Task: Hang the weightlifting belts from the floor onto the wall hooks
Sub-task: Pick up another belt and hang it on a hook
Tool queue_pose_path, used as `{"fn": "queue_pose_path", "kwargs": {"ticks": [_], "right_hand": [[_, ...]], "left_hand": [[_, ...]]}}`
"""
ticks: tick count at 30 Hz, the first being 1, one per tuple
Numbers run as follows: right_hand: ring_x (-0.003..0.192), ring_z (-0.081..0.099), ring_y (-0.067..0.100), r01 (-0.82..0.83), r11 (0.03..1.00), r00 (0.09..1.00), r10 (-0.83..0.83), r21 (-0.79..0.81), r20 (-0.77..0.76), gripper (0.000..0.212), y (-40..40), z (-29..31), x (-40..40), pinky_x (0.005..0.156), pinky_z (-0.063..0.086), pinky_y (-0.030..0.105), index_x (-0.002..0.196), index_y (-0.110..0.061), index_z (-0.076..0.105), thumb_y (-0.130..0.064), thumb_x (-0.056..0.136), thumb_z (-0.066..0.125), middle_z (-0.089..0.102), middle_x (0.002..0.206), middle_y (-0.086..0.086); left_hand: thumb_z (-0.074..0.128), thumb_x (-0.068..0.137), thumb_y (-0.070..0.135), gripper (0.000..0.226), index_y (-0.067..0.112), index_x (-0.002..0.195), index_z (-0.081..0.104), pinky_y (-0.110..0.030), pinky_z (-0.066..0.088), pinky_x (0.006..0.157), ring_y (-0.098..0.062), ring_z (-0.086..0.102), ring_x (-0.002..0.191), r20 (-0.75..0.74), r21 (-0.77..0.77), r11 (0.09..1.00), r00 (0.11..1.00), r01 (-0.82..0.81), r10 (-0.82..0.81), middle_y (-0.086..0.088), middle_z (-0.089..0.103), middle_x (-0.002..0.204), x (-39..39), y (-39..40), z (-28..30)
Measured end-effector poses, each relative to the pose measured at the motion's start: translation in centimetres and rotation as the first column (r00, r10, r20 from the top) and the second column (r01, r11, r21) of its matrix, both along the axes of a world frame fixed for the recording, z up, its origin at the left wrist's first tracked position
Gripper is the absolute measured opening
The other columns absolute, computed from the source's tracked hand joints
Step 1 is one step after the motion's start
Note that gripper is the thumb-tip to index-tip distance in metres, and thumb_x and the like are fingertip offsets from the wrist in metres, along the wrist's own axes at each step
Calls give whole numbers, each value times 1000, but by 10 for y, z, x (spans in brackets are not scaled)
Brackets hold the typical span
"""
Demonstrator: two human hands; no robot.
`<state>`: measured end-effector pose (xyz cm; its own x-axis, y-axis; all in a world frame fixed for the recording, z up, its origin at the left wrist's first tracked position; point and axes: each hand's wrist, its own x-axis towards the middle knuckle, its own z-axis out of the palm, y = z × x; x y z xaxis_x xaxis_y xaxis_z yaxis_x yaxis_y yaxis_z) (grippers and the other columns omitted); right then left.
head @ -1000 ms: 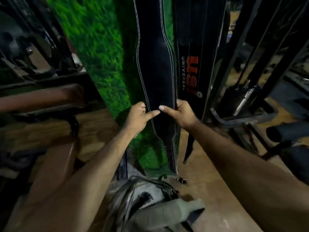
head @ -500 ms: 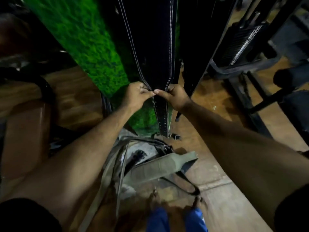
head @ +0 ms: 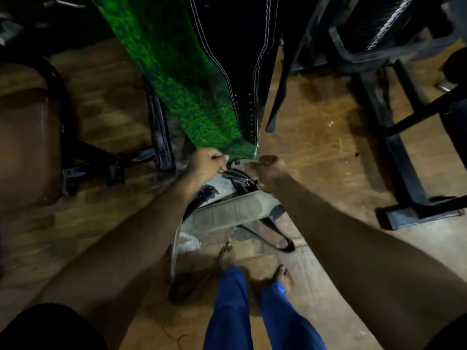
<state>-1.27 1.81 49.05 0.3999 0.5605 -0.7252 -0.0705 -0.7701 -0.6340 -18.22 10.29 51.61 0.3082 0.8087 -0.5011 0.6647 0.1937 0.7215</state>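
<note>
A black weightlifting belt with white stitching [head: 237, 59] hangs against the green turf wall [head: 174, 72], its punched tip ending just above my hands. Beside it dangles a second thin black strap [head: 276, 97]. Below, on the floor, an olive-grey belt [head: 227, 214] lies across tangled black belts and buckles [head: 240, 178]. My left hand [head: 207, 164] is low at the wall's foot with fingers curled and nothing clearly in it. My right hand [head: 271, 171] is a blurred fist over the olive belt's far end; whether it grips anything is unclear.
A black machine frame [head: 394, 127] stands on the wooden floor at the right. At the left is a brown padded seat [head: 25, 147] with black legs [head: 159, 132]. My bare feet [head: 228, 256] and blue trousers stand just behind the pile.
Both hands have let go of the hanging black belt and dropped to the belt pile on the floor. The view has tilted downward, so my feet now show.
</note>
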Motion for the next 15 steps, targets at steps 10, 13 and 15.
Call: {"fn": "queue_pose_path", "kwargs": {"ticks": [10, 13, 15], "right_hand": [[49, 51, 12, -189, 975, 924, 137, -114, -357, 21, -46, -36, -46, 46, 36, 20, 83, -15, 62, -16, 103, 56, 58, 72, 6], [55, 56, 14, -137, 987, 949, 107, -83, -295, 12, -48, -60, -57, 53, 42, 23, 99, -8, 71, -17, 99, 64, 66, 73, 5], [53, 57, 13, -129, 989, 945, 101, -72, -311, 12, -38, -84, -66, 52, 42, 22, 100, -9, 70, -18, 99, 63, 66, 74, 5]], "left_hand": [[58, 98, 4, 15, -2, 93, 70, -20, 47, 51, -4, 63, 50, 2, -193, 976, 994, -106, 108, -11, 66, 68, -50, -123, -55], [59, 97, 0, 10, -2, 92, 68, -17, 47, 49, 5, 59, 43, 7, -246, 959, 989, -143, 149, -8, 64, 67, -64, -124, -79], [58, 97, -1, 14, 2, 87, 68, -17, 48, 53, 3, 61, 49, 8, -251, 958, 989, -140, 147, -10, 65, 71, -74, -113, -102]]}}
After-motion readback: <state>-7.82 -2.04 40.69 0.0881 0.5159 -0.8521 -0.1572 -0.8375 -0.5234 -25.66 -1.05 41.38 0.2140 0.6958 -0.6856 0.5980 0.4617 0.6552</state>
